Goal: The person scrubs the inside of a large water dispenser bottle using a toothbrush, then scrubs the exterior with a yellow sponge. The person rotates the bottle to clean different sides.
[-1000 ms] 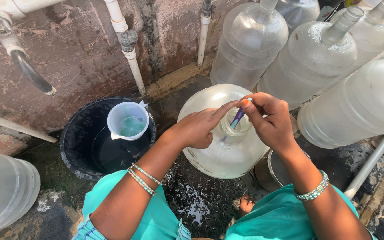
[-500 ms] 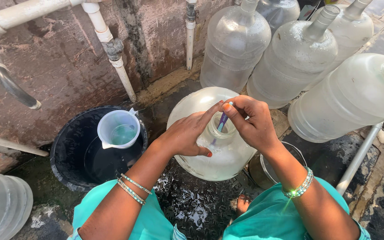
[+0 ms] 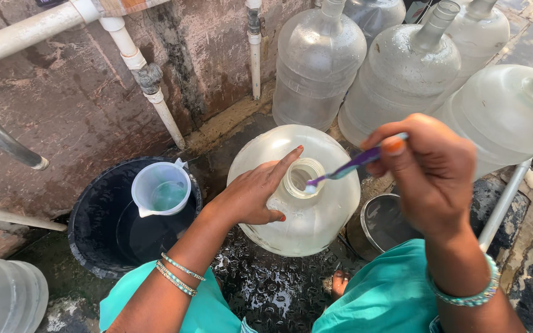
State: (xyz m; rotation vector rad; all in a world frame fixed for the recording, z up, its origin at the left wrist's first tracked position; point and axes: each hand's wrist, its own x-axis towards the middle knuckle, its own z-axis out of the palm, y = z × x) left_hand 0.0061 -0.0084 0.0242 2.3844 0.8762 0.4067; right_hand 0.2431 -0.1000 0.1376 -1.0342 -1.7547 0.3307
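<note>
- A translucent plastic jug floats in a round black bucket of water at left.
- The left hand rests flat, fingers spread, on a large clear domed water bottle at centre.
- The right hand pinches a purple toothbrush, its bristles at the bottle's ribbed neck.

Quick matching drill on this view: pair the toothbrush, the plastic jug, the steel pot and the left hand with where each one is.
Things:
1. toothbrush
2. plastic jug
3. steel pot
4. left hand

Places:
A. inside the black tub
B. resting on the big bottle beside its mouth
C. held in the right hand, head at the bottle mouth
D. on the wet floor, right of the big bottle

Pairs: 1-C, 2-A, 3-D, 4-B
</note>
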